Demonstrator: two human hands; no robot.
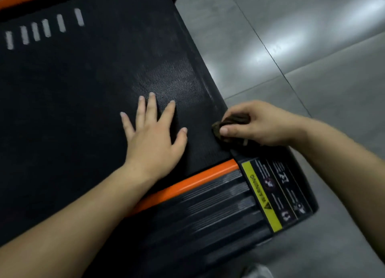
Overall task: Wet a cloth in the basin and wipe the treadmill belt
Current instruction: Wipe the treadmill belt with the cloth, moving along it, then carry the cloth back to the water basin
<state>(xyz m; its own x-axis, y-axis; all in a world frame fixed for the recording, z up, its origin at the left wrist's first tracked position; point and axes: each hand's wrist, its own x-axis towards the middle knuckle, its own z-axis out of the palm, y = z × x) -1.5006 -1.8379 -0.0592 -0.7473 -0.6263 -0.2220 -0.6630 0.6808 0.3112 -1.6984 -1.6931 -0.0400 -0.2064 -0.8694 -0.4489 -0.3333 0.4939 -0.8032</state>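
The left hand (154, 131) is lying flat with fingers spread on the black treadmill belt (73, 102), while the right hand (256, 125) is gripping a bunched dark cloth (229, 129) at the belt's right edge, its length running along that edge.

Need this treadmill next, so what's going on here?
A person is cleaning it. Their right hand grips a dark, bunched cloth against the edge of the treadmill belt, close to the orange side strip. Their left hand rests flat on the belt, fingers spread.
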